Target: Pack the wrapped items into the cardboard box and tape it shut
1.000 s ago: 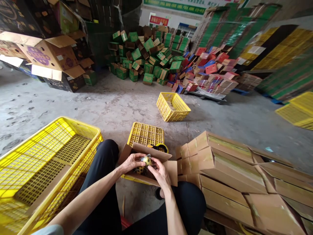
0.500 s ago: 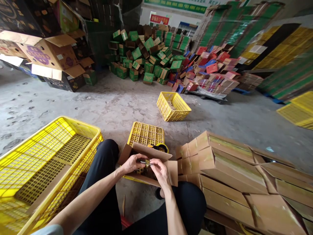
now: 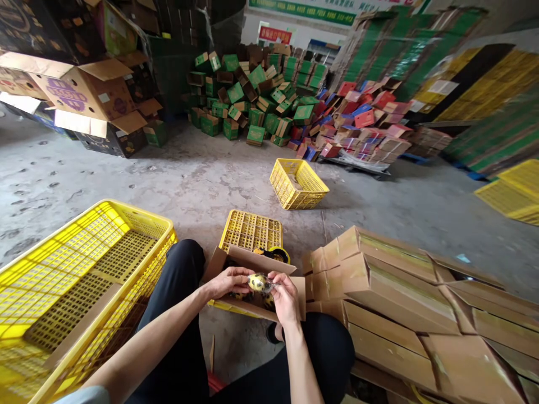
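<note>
Two hands point(image 3: 225, 283) point(image 3: 287, 300) reach forward over a carton point(image 3: 252, 260), pinching a wrapped yellow item point(image 3: 257, 282) between them.

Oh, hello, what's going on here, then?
A person's left hand and right hand hold a small yellow-and-dark wrapped item between them, above an open cardboard box. Similar items lie inside the box, which rests on a yellow crate. Stacked cartons stand on the person's right.
</note>
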The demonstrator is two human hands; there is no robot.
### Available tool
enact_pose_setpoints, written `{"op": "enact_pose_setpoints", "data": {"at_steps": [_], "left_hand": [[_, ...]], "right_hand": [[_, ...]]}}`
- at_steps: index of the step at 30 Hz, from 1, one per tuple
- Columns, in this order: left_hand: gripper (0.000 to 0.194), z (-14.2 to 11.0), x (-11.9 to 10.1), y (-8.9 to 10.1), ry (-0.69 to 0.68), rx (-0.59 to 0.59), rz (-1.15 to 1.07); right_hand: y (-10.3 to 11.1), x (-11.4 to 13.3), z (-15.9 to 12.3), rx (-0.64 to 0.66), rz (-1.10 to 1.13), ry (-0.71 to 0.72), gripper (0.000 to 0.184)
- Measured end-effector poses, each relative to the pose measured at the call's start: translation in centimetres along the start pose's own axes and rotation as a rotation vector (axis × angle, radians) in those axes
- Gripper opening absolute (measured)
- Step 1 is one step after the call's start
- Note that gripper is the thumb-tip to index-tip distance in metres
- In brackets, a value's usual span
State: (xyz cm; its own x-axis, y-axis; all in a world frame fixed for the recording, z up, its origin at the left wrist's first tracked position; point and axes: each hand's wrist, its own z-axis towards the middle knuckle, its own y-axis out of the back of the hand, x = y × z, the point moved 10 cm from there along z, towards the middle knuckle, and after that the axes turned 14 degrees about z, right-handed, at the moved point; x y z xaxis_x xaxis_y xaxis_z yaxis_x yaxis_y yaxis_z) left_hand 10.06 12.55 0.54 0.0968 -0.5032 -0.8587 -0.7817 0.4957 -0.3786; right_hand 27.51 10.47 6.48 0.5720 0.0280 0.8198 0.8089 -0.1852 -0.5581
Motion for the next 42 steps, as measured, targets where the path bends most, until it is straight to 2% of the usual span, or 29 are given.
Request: {"op": "enact_pose_setpoints", "data": {"at_steps": [6, 10, 13, 17, 22, 26, 30, 37, 42], "left_hand": [[0.052, -0.5, -2.0, 1.3, -0.142, -0.162, 0.005], [0.05, -0.7, -2.9, 2.4, -0.21, -0.268, 0.032], [0.047, -1.0, -4.0, 2.7, -0.286, -0.299, 0.123], [0.044, -1.2, -4.8, 2.7, -0.347, -0.319, 0.209], [0.047, -0.9, -3.9, 2.3, -0.3, -0.254, 0.08], [0.062, -0.7, -3.0, 2.2, -0.227, -0.243, -0.059], [0.074, -0.4, -2.2, 2.1, -0.166, -0.238, -0.025], [0.053, -0.4, -2.8, 2.2, -0.217, -0.245, 0.032], [0.053, -0.7, -3.1, 2.6, -0.224, -0.296, 0.029]], "right_hand": [[0.2, -0.4, 0.2, -0.032, 0.028, -0.029, 0.02], [0.4, -1.3, 0.3, -0.057, 0.025, -0.116, 0.037], [0.4, -2.3, 0.1, -0.061, 0.038, -0.215, 0.053], [0.5, -2.9, -0.2, -0.049, -0.04, -0.232, 0.066], [0.7, -3.0, 0.0, -0.043, -0.106, -0.195, 0.074], [0.3, -2.2, 0.3, -0.006, -0.155, -0.122, 0.071], [-0.4, -2.0, 0.1, 0.031, -0.192, -0.13, 0.061], [-0.8, -1.8, -0.1, 0.05, -0.247, -0.115, 0.058], [-1.8, -1.6, -0.4, 0.082, -0.279, -0.14, 0.057]]}}
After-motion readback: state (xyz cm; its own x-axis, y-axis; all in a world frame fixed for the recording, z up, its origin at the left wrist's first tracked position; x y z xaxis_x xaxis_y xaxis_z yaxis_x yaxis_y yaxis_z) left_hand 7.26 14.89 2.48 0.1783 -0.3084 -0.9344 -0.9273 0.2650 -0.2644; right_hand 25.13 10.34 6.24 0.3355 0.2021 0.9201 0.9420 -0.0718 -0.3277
